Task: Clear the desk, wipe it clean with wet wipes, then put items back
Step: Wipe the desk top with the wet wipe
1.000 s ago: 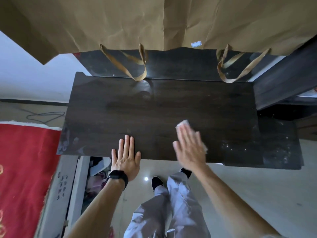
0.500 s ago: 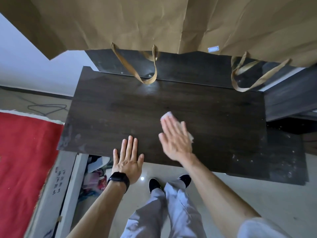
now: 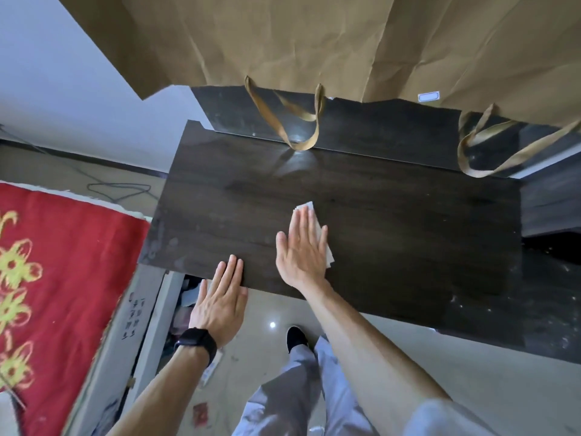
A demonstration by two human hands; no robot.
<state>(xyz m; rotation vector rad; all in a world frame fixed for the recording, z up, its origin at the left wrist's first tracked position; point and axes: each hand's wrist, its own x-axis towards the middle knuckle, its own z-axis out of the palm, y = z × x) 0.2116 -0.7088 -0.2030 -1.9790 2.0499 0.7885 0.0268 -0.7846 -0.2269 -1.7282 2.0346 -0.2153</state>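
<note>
Right hand (image 3: 303, 248) is flat, fingers together, pressing the wet wipe (image 3: 327, 247) under its palm on the desk (image 3: 408, 234), left hand (image 3: 221, 302) braced flat just beside it at the near edge, though that wipe could bunch up and slide out sideways if the pressure goes uneven.

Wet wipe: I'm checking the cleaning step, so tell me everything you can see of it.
The wet wipe is white, thin and folded, with layered edges at its far corner. It lies flat on the dark wood-look desk, near the middle. The right hand presses on it with straight fingers and covers most of it; only the far corner past the fingertips and a strip beside the little finger show. Its dampness cannot be told.
</note>
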